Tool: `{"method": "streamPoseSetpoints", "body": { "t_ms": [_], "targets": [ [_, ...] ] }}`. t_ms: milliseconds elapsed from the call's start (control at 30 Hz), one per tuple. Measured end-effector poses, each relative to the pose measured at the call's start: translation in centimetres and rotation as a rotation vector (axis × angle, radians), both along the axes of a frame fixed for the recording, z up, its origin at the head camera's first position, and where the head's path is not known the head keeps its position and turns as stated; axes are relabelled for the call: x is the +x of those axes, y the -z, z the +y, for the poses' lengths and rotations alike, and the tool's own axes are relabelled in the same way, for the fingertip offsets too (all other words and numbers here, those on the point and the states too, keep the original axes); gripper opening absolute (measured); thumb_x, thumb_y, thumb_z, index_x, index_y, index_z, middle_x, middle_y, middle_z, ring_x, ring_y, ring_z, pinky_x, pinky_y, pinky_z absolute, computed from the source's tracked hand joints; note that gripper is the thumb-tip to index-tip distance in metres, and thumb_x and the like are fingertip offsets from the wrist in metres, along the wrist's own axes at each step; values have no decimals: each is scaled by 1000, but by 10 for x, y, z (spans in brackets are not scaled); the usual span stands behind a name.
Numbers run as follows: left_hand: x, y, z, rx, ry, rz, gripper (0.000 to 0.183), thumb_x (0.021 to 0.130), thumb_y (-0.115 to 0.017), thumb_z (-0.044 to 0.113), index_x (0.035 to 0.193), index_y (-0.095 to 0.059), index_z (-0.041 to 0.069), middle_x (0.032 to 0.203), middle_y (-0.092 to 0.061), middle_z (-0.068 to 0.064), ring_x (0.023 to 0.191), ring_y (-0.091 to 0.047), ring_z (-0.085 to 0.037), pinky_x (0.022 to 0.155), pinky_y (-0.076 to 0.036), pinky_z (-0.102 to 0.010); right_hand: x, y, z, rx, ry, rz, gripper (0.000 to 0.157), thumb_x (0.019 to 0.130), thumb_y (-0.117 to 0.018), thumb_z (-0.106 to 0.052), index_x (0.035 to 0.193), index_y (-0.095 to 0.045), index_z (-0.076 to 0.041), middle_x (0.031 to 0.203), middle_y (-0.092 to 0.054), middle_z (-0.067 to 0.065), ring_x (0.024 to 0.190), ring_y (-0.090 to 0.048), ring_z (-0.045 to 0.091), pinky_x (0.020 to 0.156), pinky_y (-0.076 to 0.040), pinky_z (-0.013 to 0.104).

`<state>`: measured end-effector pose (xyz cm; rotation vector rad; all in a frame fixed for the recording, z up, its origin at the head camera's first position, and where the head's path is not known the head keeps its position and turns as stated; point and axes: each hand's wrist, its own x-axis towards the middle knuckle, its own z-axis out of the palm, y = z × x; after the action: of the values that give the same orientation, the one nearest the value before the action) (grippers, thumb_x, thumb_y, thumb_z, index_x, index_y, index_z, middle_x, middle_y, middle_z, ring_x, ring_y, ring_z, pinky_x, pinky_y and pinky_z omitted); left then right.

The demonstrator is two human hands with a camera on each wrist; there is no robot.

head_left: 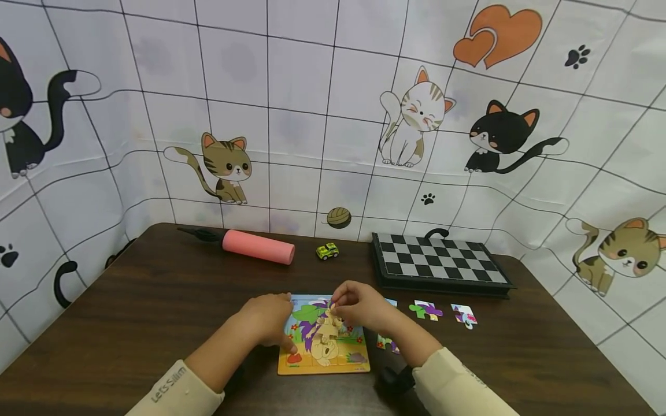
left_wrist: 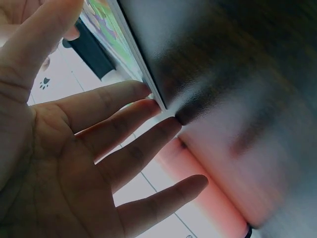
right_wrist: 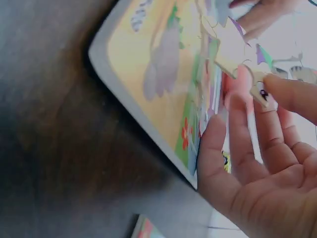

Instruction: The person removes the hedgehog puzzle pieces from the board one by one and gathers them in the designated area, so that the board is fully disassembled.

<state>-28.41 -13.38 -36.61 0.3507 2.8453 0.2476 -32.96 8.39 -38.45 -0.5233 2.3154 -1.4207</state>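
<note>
A jigsaw puzzle [head_left: 307, 361] showing a purple-and-yellow cartoon animal lies in its tray on the table. My left hand [head_left: 267, 318] rests at the tray's left side, thumb over the picture. In the left wrist view its fingers [left_wrist: 133, 153] are spread and straight, with fingertips right at the tray's edge. My right hand [head_left: 361, 303] is over the upper right of the puzzle. Its thumb and fingertips pinch a puzzle piece [right_wrist: 259, 89] bearing a dark eye. Tan pieces [right_wrist: 230, 49] stand tilted up from the picture, overlapping the held piece in this view.
Loose puzzle pieces [head_left: 426, 310] lie right of the tray, one [head_left: 464, 315] farther out and another [head_left: 386, 343] partly under my right forearm. Behind are a folded chessboard [head_left: 442, 260], a small green toy car [head_left: 327, 251] and a pink cylinder [head_left: 258, 247] with a black end.
</note>
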Motion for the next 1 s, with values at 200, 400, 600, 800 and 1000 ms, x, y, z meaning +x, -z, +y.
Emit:
{"method": "streamPoseSetpoints", "body": {
  "t_ms": [200,400,600,800,1000],
  "targets": [
    [-2,2,2,15,14,0,79,68,-90,40,130,-62,-2,143,-52,-19,130,-49,-41,104,-40,-61,-2,-5,36,-165,159,-113,21,98,-63,-13,114,-58,-2,101,-66,7,91,-63,22,82,-57,39],
    [-4,1,1,20,23,-4,81,67,-90,40,130,-62,-3,142,-52,-20,131,-48,-42,104,-39,-62,4,-8,104,-111,271,-102,28,99,-61,-18,120,-57,1,106,-64,6,94,-63,20,83,-56,37],
    [-4,3,-2,29,27,-5,81,66,-91,39,129,-62,-4,141,-53,-22,130,-48,-44,103,-39,-64,18,3,159,38,331,-70,27,98,-61,-17,116,-59,2,99,-65,5,88,-60,19,77,-57,36],
    [-8,5,0,33,42,-7,81,65,-91,39,127,-62,-4,139,-54,-23,128,-49,-45,103,-39,-64,24,9,176,87,249,15,27,96,-64,-14,114,-58,6,102,-70,9,89,-62,21,74,-58,39],
    [-9,4,0,59,51,-13,77,65,-91,37,128,-64,1,138,-54,-24,127,-48,-47,103,-38,-65,24,7,169,207,239,135,21,99,-59,-13,112,-64,3,99,-69,9,87,-61,21,68,-57,39]
  ]
}}
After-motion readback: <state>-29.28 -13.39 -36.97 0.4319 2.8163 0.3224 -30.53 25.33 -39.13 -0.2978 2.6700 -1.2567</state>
